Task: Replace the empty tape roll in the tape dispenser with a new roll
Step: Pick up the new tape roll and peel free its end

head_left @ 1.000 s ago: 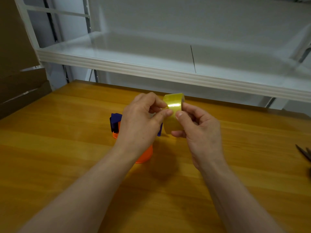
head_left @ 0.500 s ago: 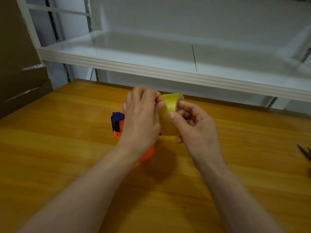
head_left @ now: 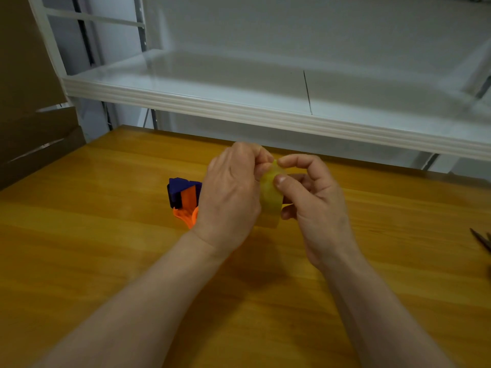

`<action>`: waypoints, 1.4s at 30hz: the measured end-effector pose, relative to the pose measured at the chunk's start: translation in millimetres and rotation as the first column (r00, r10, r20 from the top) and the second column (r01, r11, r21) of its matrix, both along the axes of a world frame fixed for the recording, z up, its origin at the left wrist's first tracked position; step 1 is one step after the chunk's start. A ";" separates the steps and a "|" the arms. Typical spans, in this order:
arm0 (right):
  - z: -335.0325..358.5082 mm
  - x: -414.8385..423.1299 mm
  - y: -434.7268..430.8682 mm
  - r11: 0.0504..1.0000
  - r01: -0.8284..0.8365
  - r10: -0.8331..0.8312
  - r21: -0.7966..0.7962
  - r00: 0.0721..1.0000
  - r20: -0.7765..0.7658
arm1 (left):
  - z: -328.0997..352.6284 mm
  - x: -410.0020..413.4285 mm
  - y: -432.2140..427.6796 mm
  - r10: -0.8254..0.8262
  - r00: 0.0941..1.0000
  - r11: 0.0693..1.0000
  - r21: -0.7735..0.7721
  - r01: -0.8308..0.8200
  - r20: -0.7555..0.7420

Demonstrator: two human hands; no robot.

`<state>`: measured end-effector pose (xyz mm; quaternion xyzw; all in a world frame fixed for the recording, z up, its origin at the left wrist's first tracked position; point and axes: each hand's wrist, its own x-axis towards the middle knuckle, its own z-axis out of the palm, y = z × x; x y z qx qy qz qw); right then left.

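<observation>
The new tape roll (head_left: 269,197) stands on edge at frame centre, pinched between both hands, left hand (head_left: 231,195) nearer the dispenser (head_left: 184,200) lower left.

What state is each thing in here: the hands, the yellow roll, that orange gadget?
tape roll: held above the table between both hands.
left hand: fingers curled, pinching the roll's top.
right hand: thumb and fingers gripping the roll.
tape dispenser: lying on the table, partly hidden behind the left hand.
scissors: at the table's right edge, mostly out of frame.

Wood table (head_left: 106,261) w/ tape dispenser (head_left: 183,197), dark tool (head_left: 481,239) rt edge.
</observation>
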<state>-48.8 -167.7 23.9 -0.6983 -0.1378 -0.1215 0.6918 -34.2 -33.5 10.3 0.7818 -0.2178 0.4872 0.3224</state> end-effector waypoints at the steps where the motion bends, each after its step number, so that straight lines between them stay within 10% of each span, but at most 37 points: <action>1: 0.5 -0.5 -0.3 1.000 -0.004 0.004 -0.001 1.000 -0.001 | -0.1 0.2 0.8 -0.044 0.999 0.999 -0.023 0.043 -0.026; 12: -1.1 5.7 -11.3 0.997 0.075 -0.074 0.025 0.997 -0.028 | 15.5 -10.8 4.8 -0.437 0.655 0.882 -0.436 0.178 -0.616; 24: -1.3 2.8 -15.8 0.986 0.084 -0.055 -0.143 0.980 0.194 | 15.7 -10.5 -2.4 -0.876 0.231 0.460 -0.877 0.138 -0.423; 33: 0.9 5.3 -14.3 0.994 0.063 -0.055 -0.094 0.995 0.088 | 37.1 0.5 43.3 -0.897 0.406 0.243 -0.963 0.117 -0.177; 42: -8.4 28.8 23.0 0.824 0.071 -0.082 -0.562 0.997 0.005 | 39.7 13.6 99.0 -0.739 0.673 0.045 -0.994 0.098 0.033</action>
